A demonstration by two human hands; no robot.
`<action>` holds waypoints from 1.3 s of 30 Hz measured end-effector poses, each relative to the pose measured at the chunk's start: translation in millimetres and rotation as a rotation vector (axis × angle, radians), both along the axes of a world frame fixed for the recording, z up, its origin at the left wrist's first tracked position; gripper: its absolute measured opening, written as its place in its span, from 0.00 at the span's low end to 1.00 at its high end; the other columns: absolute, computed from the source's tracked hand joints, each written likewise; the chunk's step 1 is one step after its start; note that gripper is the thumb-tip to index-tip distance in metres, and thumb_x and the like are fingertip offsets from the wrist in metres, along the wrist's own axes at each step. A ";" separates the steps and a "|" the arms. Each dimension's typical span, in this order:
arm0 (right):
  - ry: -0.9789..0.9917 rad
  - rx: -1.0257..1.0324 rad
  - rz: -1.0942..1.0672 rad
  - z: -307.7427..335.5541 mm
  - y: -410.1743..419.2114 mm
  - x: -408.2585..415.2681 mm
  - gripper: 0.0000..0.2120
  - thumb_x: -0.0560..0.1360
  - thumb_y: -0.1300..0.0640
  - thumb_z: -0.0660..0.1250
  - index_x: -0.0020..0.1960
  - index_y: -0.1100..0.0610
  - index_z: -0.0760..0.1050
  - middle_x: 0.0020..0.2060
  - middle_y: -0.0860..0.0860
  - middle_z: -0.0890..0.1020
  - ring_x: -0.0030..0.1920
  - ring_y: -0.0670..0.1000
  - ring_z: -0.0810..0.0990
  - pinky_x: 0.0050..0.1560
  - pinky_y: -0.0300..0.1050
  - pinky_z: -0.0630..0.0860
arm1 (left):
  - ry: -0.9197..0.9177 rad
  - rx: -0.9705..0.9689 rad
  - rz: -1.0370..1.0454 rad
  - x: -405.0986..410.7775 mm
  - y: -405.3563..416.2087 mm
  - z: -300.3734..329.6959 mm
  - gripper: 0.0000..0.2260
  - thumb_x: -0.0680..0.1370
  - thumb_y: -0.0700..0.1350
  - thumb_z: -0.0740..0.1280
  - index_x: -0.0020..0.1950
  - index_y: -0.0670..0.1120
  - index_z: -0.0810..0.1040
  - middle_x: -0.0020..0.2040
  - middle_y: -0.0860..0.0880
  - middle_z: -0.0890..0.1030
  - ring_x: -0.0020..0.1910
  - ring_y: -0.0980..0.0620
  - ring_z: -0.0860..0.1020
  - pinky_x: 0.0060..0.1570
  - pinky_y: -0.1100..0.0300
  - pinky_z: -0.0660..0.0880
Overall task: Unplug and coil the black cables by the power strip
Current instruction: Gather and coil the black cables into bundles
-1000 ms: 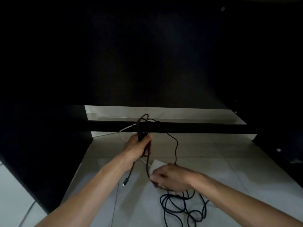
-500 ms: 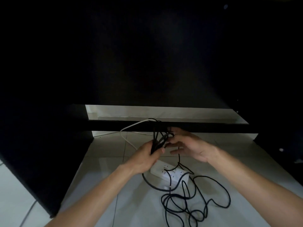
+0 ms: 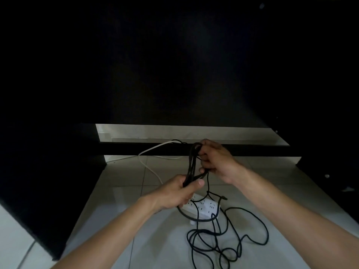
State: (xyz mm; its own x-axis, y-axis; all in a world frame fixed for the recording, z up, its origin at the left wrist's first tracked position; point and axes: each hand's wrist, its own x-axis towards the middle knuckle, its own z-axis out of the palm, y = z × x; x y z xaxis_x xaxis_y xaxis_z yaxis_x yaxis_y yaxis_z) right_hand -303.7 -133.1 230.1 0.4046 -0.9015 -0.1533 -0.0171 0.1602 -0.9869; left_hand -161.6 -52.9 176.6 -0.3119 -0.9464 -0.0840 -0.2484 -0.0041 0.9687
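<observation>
A bundle of black cable loops (image 3: 192, 164) stands upright between my hands above the tiled floor. My left hand (image 3: 180, 193) grips the bundle's lower end. My right hand (image 3: 215, 160) closes around the upper loops, near a dark crossbar. From the bundle a black strand drops to a loose tangle of black cable (image 3: 225, 241) on the floor at the lower right. A white power strip (image 3: 206, 207) lies just below my left hand, with black cable crossing over it.
A white cord (image 3: 153, 152) runs from the dark crossbar (image 3: 252, 151) down across the floor tiles towards the strip. Dark furniture panels (image 3: 48, 181) wall in the space on the left, back and right. Pale floor tiles (image 3: 272, 187) lie under my arms.
My right hand left the power strip, rose to the bundle and closed on its upper loops. My left hand dropped slightly, still holding the bundle. The power strip came into view.
</observation>
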 end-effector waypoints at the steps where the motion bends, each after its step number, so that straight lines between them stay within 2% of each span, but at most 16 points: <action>1: 0.103 -0.081 0.010 1.3 2.1 1.6 0.10 0.81 0.61 0.59 0.42 0.54 0.72 0.23 0.46 0.64 0.21 0.45 0.61 0.28 0.44 0.73 | -0.007 0.020 -0.011 -0.5 0.5 -0.8 0.17 0.80 0.55 0.62 0.36 0.51 0.63 0.27 0.54 0.64 0.25 0.57 0.63 0.27 0.65 0.63; 4: 0.262 -0.185 -0.021 1.1 5.4 6.0 0.09 0.81 0.58 0.60 0.42 0.55 0.73 0.25 0.46 0.67 0.24 0.45 0.65 0.27 0.42 0.73 | -0.008 0.070 -0.021 -2.3 2.2 -2.9 0.18 0.80 0.56 0.61 0.33 0.49 0.68 0.26 0.53 0.70 0.25 0.56 0.69 0.30 0.63 0.68; 7: 0.408 -0.256 -0.061 -1.7 9.3 7.3 0.14 0.80 0.53 0.58 0.36 0.53 0.73 0.30 0.46 0.70 0.31 0.47 0.70 0.29 0.42 0.72 | -0.062 0.069 -0.042 -0.2 3.8 -5.8 0.18 0.81 0.54 0.61 0.42 0.43 0.81 0.39 0.46 0.85 0.37 0.54 0.83 0.41 0.66 0.76; 11: 0.425 -0.247 -0.077 -12.3 9.0 5.1 0.12 0.79 0.46 0.58 0.38 0.46 0.70 0.33 0.45 0.70 0.34 0.47 0.71 0.31 0.42 0.71 | 0.177 0.159 0.012 2.3 2.2 -5.5 0.12 0.81 0.45 0.64 0.62 0.43 0.78 0.49 0.44 0.86 0.49 0.52 0.84 0.48 0.66 0.77; 14: 0.356 -0.224 -0.103 -13.7 12.4 4.1 0.11 0.77 0.44 0.57 0.37 0.45 0.69 0.31 0.44 0.69 0.32 0.48 0.69 0.31 0.43 0.67 | 0.387 0.310 -0.037 1.3 -2.7 3.1 0.19 0.78 0.50 0.65 0.67 0.45 0.75 0.58 0.39 0.83 0.57 0.43 0.82 0.59 0.57 0.76; 17: 0.281 -0.190 -0.087 -12.0 19.1 7.4 0.15 0.82 0.50 0.55 0.45 0.56 0.76 0.35 0.59 0.76 0.37 0.61 0.75 0.37 0.53 0.74 | 0.429 0.405 -0.041 -2.2 -8.0 11.4 0.21 0.78 0.52 0.63 0.65 0.41 0.76 0.61 0.39 0.81 0.61 0.38 0.79 0.67 0.47 0.69; 18: 0.264 -0.174 -0.077 -11.9 20.8 8.1 0.17 0.83 0.52 0.54 0.49 0.61 0.77 0.39 0.66 0.77 0.42 0.67 0.76 0.42 0.56 0.77 | 0.407 0.397 -0.022 -4.8 -9.3 13.6 0.20 0.78 0.52 0.63 0.65 0.41 0.77 0.60 0.39 0.81 0.61 0.40 0.79 0.67 0.48 0.71; 19: 0.221 -0.159 -0.055 -11.8 21.8 9.2 0.18 0.84 0.53 0.53 0.48 0.62 0.77 0.37 0.67 0.76 0.40 0.67 0.75 0.41 0.54 0.77 | 0.354 0.367 -0.002 -7.7 -10.5 14.3 0.19 0.79 0.51 0.63 0.63 0.41 0.78 0.59 0.40 0.82 0.60 0.44 0.80 0.65 0.52 0.73; 21: 0.072 -0.100 -0.018 -13.8 17.8 9.8 0.16 0.84 0.56 0.53 0.39 0.56 0.70 0.26 0.54 0.69 0.29 0.54 0.66 0.29 0.43 0.67 | 0.230 0.299 0.072 -13.6 -9.5 14.5 0.15 0.79 0.51 0.65 0.60 0.43 0.81 0.53 0.46 0.85 0.52 0.56 0.83 0.54 0.62 0.77; 25: 0.101 -0.183 -0.064 -17.2 0.8 3.5 0.11 0.83 0.57 0.53 0.44 0.55 0.69 0.30 0.49 0.71 0.33 0.48 0.70 0.38 0.42 0.69 | 0.434 0.346 0.153 -17.6 -4.1 2.5 0.16 0.79 0.50 0.66 0.58 0.38 0.79 0.30 0.52 0.79 0.38 0.48 0.83 0.59 0.48 0.78; 27: 0.127 -0.191 -0.047 -16.8 -0.5 -2.1 0.10 0.84 0.56 0.54 0.48 0.56 0.71 0.35 0.51 0.75 0.37 0.49 0.76 0.40 0.43 0.74 | 0.426 0.261 0.210 -18.2 -3.2 -1.7 0.15 0.79 0.51 0.66 0.57 0.41 0.79 0.27 0.56 0.76 0.29 0.52 0.76 0.44 0.52 0.81; 29: 0.105 -0.143 0.017 -20.3 -2.1 -7.3 0.10 0.84 0.52 0.54 0.52 0.56 0.72 0.39 0.53 0.79 0.41 0.51 0.80 0.39 0.43 0.78 | 0.350 0.141 0.269 -17.3 -2.6 -4.5 0.11 0.79 0.50 0.66 0.53 0.44 0.80 0.27 0.56 0.74 0.26 0.54 0.68 0.29 0.60 0.73; 33: 0.331 -0.106 0.307 -30.8 -4.9 -24.4 0.22 0.82 0.38 0.52 0.63 0.50 0.75 0.52 0.54 0.85 0.54 0.53 0.85 0.60 0.50 0.78 | 0.307 0.058 0.301 -12.7 -3.7 -5.0 0.07 0.80 0.49 0.65 0.50 0.45 0.77 0.24 0.57 0.75 0.24 0.56 0.65 0.25 0.62 0.64; 35: 0.445 -0.113 0.463 -35.3 2.4 -29.1 0.28 0.82 0.36 0.49 0.64 0.53 0.77 0.56 0.51 0.85 0.59 0.49 0.82 0.66 0.45 0.72 | 0.300 0.039 0.336 -9.4 -6.1 -2.0 0.07 0.80 0.49 0.65 0.47 0.47 0.77 0.24 0.56 0.73 0.23 0.57 0.67 0.25 0.63 0.64; 37: 0.617 -0.186 0.572 -35.7 15.7 -28.6 0.26 0.84 0.42 0.47 0.59 0.54 0.81 0.58 0.45 0.82 0.60 0.44 0.78 0.65 0.36 0.68 | 0.278 0.022 0.411 -3.4 -13.4 0.5 0.07 0.80 0.49 0.64 0.49 0.47 0.78 0.25 0.57 0.71 0.22 0.59 0.67 0.24 0.65 0.64; 39: 0.852 -0.459 0.623 -41.9 21.4 -29.1 0.24 0.81 0.42 0.51 0.44 0.52 0.82 0.54 0.44 0.81 0.62 0.45 0.75 0.68 0.41 0.67 | 0.192 -0.021 0.486 6.1 -22.6 1.5 0.07 0.80 0.50 0.64 0.47 0.50 0.79 0.28 0.55 0.69 0.24 0.57 0.66 0.25 0.63 0.63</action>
State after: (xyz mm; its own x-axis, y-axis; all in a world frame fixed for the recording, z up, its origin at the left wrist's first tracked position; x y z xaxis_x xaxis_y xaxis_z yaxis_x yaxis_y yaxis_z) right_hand -332.8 -111.7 188.2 0.7225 -0.6230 -0.2998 -0.6564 -0.4820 -0.5804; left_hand -155.6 -75.5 178.2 0.1559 -0.9866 -0.0482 -0.0409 -0.0552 0.9976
